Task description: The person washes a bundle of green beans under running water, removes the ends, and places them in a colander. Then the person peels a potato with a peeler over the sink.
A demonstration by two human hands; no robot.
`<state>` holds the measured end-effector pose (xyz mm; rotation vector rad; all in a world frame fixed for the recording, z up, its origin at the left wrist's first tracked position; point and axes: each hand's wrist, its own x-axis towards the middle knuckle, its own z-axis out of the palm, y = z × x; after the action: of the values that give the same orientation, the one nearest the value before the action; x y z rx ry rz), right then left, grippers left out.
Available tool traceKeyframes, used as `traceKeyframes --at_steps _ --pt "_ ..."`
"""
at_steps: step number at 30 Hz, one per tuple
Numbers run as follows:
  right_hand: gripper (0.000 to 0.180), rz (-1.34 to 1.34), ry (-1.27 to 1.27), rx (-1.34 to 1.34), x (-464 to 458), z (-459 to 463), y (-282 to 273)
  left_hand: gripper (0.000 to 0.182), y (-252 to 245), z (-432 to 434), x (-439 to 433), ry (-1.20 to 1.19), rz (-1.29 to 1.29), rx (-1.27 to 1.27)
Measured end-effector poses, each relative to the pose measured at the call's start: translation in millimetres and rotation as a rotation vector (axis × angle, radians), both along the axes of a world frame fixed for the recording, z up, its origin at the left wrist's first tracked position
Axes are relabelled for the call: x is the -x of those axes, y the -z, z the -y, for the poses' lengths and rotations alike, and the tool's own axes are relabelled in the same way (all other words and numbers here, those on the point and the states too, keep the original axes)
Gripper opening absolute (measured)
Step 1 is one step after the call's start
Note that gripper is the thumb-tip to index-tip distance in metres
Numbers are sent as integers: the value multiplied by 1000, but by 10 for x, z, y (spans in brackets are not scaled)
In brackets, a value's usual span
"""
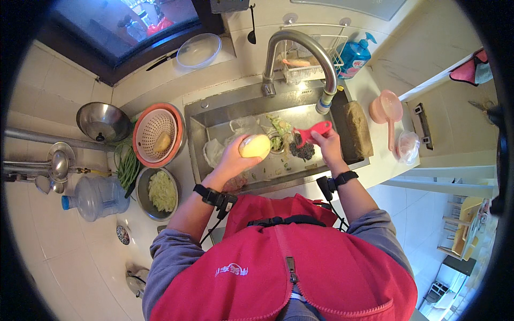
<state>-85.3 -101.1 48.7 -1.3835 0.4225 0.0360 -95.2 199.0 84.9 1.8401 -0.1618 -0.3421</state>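
Over the sink, my left hand [233,161] grips a pale yellow potato [255,147] that looks mostly peeled. My right hand [330,149] holds a red-handled peeler [320,129], a short distance to the right of the potato and apart from it. Below both hands lies the stainless steel sink [225,105], with the drain partly covered by green scraps [277,142]. A dark clump [304,151] sits beneath the peeler; what it is made of is hard to tell. A crumpled clear plastic bag [214,151] rests at the sink's left side.
The faucet [297,37] arches over the sink. Left of it stand a pink colander [145,138] holding a brown potato [163,142], a metal bowl [141,191] of cut pale-green vegetable, and green beans [124,160]. At right are a folded brown cloth [357,130] and a pink dipper [386,107].
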Motion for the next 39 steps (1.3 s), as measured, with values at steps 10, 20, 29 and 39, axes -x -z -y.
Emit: traceKeyframes --at_steps 10,20,29,39 --pt "14 66 -198 -563 -142 -446 -328 68 -13 110 5 59 -69 47" --pt "15 77 -30 -16 -25 16 157 61 -72 -90 57 6 -472 750" --pt "12 198 -259 -650 -53 -506 -551 47 211 101 -30 -121 -900 1228" --pt "12 278 -288 -535 -1 -532 -718 46 126 93 61 -134 -936 1065"
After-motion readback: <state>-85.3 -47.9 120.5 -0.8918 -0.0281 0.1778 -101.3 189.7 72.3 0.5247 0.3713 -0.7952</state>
